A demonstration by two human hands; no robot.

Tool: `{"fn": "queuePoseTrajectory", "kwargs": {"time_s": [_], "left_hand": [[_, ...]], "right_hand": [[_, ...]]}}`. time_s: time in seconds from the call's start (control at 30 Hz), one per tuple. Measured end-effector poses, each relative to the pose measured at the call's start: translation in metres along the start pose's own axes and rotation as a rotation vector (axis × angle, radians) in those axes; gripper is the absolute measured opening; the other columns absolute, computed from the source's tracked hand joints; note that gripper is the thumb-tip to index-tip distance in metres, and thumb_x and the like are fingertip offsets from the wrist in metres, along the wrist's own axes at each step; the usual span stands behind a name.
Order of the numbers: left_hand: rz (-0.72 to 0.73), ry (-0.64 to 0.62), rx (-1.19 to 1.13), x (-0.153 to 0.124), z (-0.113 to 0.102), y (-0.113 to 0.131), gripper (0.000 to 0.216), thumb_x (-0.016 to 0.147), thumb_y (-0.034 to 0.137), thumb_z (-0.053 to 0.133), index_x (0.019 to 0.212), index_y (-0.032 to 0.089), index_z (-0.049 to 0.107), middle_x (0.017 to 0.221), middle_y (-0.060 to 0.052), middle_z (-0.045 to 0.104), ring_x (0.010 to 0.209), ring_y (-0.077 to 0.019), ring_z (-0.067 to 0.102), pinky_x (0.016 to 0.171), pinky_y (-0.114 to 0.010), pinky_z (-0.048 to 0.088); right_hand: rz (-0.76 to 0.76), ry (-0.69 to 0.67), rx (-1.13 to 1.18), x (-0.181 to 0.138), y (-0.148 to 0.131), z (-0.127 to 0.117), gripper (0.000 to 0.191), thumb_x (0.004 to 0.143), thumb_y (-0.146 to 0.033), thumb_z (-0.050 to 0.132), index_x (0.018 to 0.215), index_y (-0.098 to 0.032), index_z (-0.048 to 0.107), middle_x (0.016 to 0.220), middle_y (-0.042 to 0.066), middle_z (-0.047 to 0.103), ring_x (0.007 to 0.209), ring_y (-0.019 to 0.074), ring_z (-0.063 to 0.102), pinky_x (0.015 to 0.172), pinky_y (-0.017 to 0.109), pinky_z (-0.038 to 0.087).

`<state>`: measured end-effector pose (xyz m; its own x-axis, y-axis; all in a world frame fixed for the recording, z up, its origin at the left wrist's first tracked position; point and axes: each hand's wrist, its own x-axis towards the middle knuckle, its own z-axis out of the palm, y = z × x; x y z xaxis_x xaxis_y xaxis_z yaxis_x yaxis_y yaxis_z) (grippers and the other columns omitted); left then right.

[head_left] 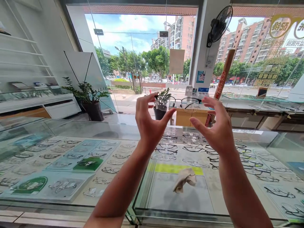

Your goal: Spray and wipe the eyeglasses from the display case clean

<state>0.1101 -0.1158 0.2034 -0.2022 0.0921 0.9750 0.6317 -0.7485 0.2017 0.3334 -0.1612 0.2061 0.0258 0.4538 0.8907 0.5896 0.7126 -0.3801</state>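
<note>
I hold a pair of black-rimmed glasses [187, 103] up at eye level, facing the window. My left hand [149, 118] pinches the left temple end between fingertips. My right hand [215, 125] grips the right temple the same way. Both thumbs stick out below the frame. A crumpled beige cloth [185, 180] lies on the glass counter [123, 129] beneath my forearms.
Under the counter glass lie several rows of spectacle frames [171, 147] on display cards. A potted plant [161, 106] stands on a small wooden stand beyond the counter, a larger plant [89, 99] on the floor to the left. A wall fan [219, 23] hangs on the pillar.
</note>
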Motion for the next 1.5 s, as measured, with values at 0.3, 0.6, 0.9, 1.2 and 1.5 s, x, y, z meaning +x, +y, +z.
{"fn": "queuePoseTrajectory", "kwargs": {"time_s": [0.3,0.6,0.9,1.2,1.5], "left_hand": [[-0.084,-0.069,0.001,-0.008,0.005,-0.006,0.065,0.08,0.056,0.091,0.129,0.023,0.063,0.115,-0.007,0.07,0.102,-0.0225,0.07,0.083,-0.037,0.06],[-0.188,-0.169,-0.008,-0.012,0.009,-0.006,0.062,0.079,0.06,0.091,0.122,0.022,0.066,0.109,-0.007,0.073,0.095,-0.0212,0.07,0.085,-0.037,0.058],[-0.193,-0.283,-0.081,-0.011,0.01,-0.011,0.057,0.084,0.057,0.088,0.128,0.025,0.07,0.117,-0.006,0.077,0.098,-0.0208,0.074,0.086,-0.037,0.059],[-0.22,-0.244,-0.126,-0.018,0.018,-0.018,0.061,0.083,0.056,0.089,0.132,0.026,0.07,0.122,-0.008,0.08,0.104,-0.0232,0.077,0.088,-0.039,0.062],[-0.318,-0.301,-0.227,-0.021,0.024,-0.025,0.057,0.082,0.051,0.091,0.129,0.024,0.073,0.123,-0.008,0.082,0.105,-0.0239,0.08,0.088,-0.039,0.064]], "right_hand": [[-0.034,0.042,-0.062,-0.004,0.007,0.014,0.051,0.093,-0.049,0.081,0.137,-0.03,0.066,0.128,0.011,0.074,0.118,0.0353,0.07,0.098,0.054,0.057],[0.042,0.06,-0.123,-0.003,0.014,0.016,0.047,0.091,-0.052,0.081,0.129,-0.027,0.068,0.12,0.011,0.076,0.106,0.0327,0.072,0.094,0.053,0.057],[0.155,0.02,-0.2,0.001,0.021,0.011,0.053,0.089,-0.052,0.079,0.133,-0.024,0.069,0.123,0.011,0.08,0.102,0.0322,0.076,0.084,0.051,0.06],[0.15,0.043,-0.253,0.001,0.02,0.013,0.053,0.09,-0.053,0.079,0.132,-0.023,0.069,0.125,0.012,0.079,0.1,0.0309,0.076,0.088,0.051,0.06],[0.079,0.075,-0.312,0.001,0.021,0.011,0.049,0.092,-0.054,0.076,0.13,-0.023,0.068,0.122,0.012,0.077,0.101,0.031,0.074,0.085,0.049,0.06]]}}
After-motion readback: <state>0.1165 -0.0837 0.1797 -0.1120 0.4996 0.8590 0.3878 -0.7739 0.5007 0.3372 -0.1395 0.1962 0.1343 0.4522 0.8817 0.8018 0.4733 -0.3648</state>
